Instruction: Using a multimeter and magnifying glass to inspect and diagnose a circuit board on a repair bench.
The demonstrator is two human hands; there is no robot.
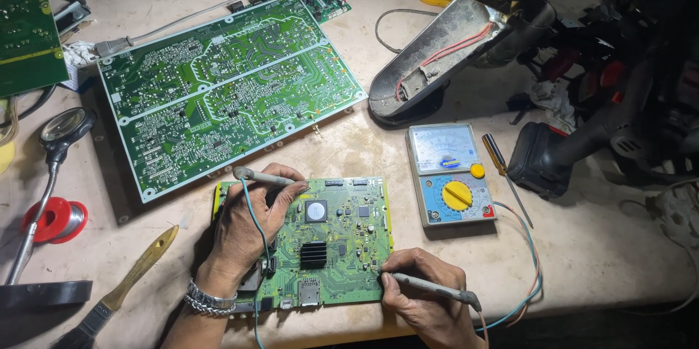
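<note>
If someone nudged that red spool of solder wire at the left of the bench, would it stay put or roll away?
The red spool of solder wire is round, so on its rim it would likely roll. It appears to be tilted or on its side beside the metal stem of the magnifying glass, which might block it. Wound metal wire probably makes it heavy for its size, so a light nudge may barely shift it.

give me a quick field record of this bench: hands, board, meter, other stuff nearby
left hand: rests on the small green circuit board, holding a grey probe
right hand: holds a second grey probe, tip at the board's right edge
meter: analogue multimeter with yellow dial, right of the board
large board: big green circuit board, above the left hand
left side: solder spool, brush, magnifier
right side: screwdriver
</note>
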